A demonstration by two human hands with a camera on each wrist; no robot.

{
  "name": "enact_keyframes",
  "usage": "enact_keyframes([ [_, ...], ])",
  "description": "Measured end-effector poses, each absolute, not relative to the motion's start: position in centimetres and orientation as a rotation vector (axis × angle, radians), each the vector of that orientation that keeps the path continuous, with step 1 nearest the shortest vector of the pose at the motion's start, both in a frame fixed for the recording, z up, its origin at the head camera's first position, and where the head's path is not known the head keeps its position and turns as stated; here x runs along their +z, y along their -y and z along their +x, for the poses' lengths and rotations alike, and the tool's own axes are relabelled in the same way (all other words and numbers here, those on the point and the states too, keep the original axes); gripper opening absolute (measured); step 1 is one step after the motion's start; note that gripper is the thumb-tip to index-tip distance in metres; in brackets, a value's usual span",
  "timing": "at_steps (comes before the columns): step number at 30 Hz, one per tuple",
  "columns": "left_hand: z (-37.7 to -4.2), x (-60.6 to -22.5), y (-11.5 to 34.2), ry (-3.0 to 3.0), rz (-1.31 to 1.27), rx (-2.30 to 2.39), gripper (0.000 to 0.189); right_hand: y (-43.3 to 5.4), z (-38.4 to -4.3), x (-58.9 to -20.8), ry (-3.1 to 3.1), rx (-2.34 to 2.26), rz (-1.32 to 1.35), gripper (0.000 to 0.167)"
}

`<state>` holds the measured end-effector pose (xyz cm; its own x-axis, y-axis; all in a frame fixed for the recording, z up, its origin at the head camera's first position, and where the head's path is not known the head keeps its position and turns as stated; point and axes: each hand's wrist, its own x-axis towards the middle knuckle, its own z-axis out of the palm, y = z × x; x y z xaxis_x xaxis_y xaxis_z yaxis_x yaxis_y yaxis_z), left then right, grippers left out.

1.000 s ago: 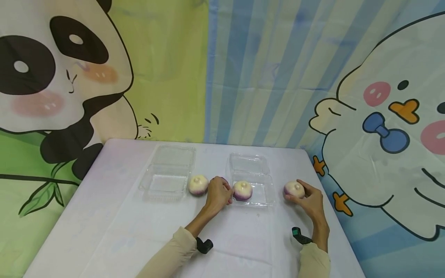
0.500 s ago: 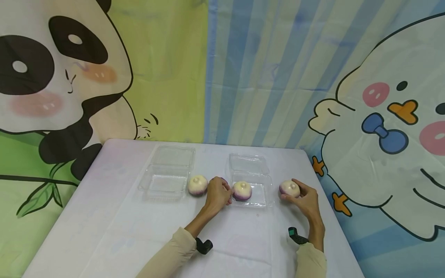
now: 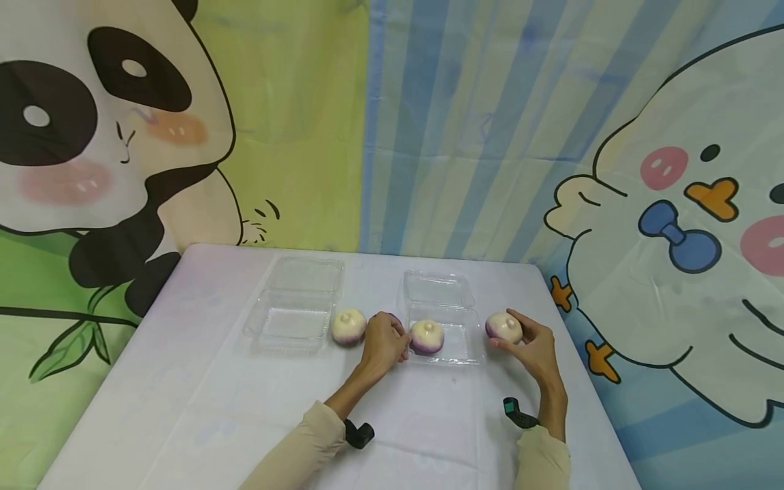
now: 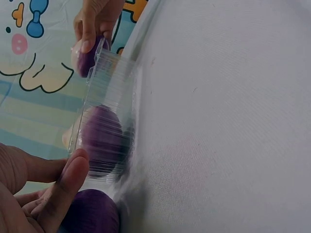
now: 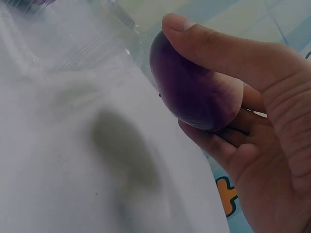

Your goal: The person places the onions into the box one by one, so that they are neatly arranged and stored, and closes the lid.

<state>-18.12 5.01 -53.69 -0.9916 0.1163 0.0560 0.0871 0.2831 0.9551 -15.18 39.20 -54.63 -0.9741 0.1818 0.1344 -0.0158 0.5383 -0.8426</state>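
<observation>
My right hand point(image 3: 535, 348) grips a round white-and-purple vegetable point(image 3: 504, 327), shaped like an onion or turnip, just right of the right-hand clear plastic container point(image 3: 462, 346). In the right wrist view, thumb and fingers hold the purple vegetable point(image 5: 194, 90) above the tabletop, its shadow below. A similar vegetable point(image 3: 427, 337) sits in the left part of that container. My left hand point(image 3: 381, 348) pinches the container's near left rim, as the left wrist view shows with its thumb and finger point(image 4: 73, 170). Behind the left hand, a purple vegetable point(image 3: 395, 316) is mostly hidden.
Left of my left hand rests another white-and-purple vegetable point(image 3: 349, 327). Beyond it stands a second clear container point(image 3: 294, 327) with its lid raised back. Both sit on a white-covered table point(image 3: 202, 395), with a cartoon-printed curtain point(image 3: 306, 136) behind.
My right hand has moved left with its vegetable, closer to the right-hand container, and the vegetable is slightly higher. The left hand stays where it was.
</observation>
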Motion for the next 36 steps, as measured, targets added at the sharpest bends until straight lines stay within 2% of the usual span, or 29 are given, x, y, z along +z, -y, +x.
enact_keyframes([
  [36, -18.1, -53.6, -5.0, -2.488, 0.209, 1.867, 0.015, -36.8, -15.8, -52.6, 2.583, 1.36, 0.056, 0.076],
])
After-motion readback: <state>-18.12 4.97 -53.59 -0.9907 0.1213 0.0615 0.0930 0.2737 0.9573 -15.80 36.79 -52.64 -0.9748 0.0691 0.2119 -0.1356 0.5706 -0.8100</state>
